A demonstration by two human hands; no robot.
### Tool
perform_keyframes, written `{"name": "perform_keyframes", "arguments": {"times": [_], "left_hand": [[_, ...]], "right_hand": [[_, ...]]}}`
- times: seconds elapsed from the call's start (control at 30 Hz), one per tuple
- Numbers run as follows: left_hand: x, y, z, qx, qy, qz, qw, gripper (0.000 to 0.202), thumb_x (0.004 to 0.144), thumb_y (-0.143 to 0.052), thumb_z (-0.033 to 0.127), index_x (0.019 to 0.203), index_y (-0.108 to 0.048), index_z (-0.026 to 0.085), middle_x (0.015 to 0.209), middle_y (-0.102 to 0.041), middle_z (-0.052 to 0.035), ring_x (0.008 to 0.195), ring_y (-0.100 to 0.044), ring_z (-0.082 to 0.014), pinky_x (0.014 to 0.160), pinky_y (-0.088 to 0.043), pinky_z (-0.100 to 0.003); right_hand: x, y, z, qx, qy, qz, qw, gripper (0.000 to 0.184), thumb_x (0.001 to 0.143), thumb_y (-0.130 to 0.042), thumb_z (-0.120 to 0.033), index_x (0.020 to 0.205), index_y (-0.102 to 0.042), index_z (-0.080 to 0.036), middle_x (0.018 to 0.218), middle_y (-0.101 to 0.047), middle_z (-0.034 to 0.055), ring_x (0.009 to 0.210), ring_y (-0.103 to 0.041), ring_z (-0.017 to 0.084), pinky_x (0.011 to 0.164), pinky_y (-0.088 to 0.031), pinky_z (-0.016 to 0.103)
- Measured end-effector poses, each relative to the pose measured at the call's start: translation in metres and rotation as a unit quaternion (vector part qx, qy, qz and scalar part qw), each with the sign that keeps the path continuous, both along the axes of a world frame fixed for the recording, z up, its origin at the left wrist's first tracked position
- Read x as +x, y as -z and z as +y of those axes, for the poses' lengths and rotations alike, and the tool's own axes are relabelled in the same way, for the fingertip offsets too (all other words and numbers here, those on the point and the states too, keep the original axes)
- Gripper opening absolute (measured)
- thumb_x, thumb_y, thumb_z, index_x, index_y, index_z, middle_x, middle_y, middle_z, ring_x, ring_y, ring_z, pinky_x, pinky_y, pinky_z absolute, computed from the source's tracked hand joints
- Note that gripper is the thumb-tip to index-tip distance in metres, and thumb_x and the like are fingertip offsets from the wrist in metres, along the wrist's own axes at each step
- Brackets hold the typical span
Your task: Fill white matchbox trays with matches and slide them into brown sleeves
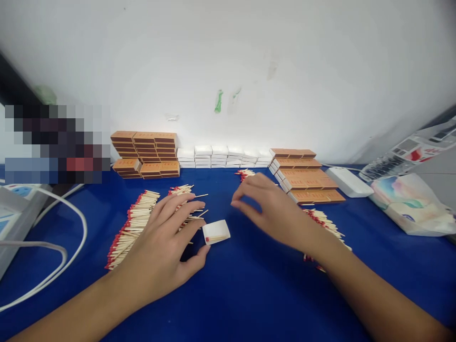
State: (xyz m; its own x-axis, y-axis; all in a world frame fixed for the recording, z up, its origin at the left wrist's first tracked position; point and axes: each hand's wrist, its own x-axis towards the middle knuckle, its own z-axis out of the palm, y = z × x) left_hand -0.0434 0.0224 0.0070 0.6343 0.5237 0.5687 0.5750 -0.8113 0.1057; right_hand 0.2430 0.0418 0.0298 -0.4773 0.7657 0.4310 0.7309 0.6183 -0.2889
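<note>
My left hand (171, 237) has its thumb and index finger at the left end of a small white matchbox tray (217, 226), holding it on the table. A few red-tipped matches (218, 238) lie along the tray's near side. Beyond the tray, to the right, my right hand (269, 206) hovers with thumb and index fingertips pinched together; whatever is between them is too small to make out. Loose matches (142, 213) are heaped left of and under my left hand. A smaller match pile (245, 175) is partly hidden behind my right hand, another (326, 223) beyond my right wrist.
Along the wall stand stacked orange matchboxes (146, 152), white trays (221, 156) and more orange boxes (306, 178). At right are a white power bank-like block (349, 182), a tissue pack (413, 204) and a plastic bottle (409, 147). White cables (83, 228) curve at left.
</note>
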Motion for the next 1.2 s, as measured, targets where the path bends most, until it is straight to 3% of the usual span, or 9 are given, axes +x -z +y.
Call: {"name": "perform_keyframes", "arguments": {"times": [0.1, 0.23, 1.2], "left_hand": [[-0.003, -0.002, 0.001, 0.015, 0.004, 0.002, 1.0, 0.018, 0.101, -0.07, 0.024, 0.119, -0.071, 0.021, 0.142, -0.074, -0.0134, 0.148, -0.058, -0.0396, 0.121, -0.05, -0.067], [-0.005, -0.005, 0.002, 0.031, 0.005, 0.003, 0.999, 0.018, 0.102, -0.07, 0.025, 0.12, -0.07, 0.021, 0.143, -0.074, -0.0138, 0.149, -0.058, -0.0397, 0.12, -0.05, -0.067], [-0.006, -0.006, 0.002, 0.017, 0.017, 0.001, 1.0, 0.02, 0.103, -0.069, 0.023, 0.123, -0.07, 0.022, 0.138, -0.075, -0.0125, 0.146, -0.061, -0.0367, 0.12, -0.052, -0.063]], "right_hand": [[0.032, 0.013, 0.028, 0.022, 0.072, -0.036, 0.996, 0.013, 0.106, -0.065, -0.021, 0.101, -0.077, -0.022, 0.098, -0.073, 0.0118, 0.101, -0.064, 0.032, 0.092, -0.053, 0.048], [0.055, 0.029, 0.049, 0.012, 0.093, -0.069, 0.993, 0.02, 0.105, -0.061, -0.02, 0.102, -0.08, -0.021, 0.096, -0.071, 0.0129, 0.1, -0.062, 0.033, 0.092, -0.051, 0.049], [0.056, 0.036, 0.053, 0.022, 0.087, -0.085, 0.992, 0.03, 0.107, -0.056, -0.024, 0.122, -0.082, -0.023, 0.105, -0.073, 0.0146, 0.106, -0.063, 0.035, 0.097, -0.054, 0.051]]}}
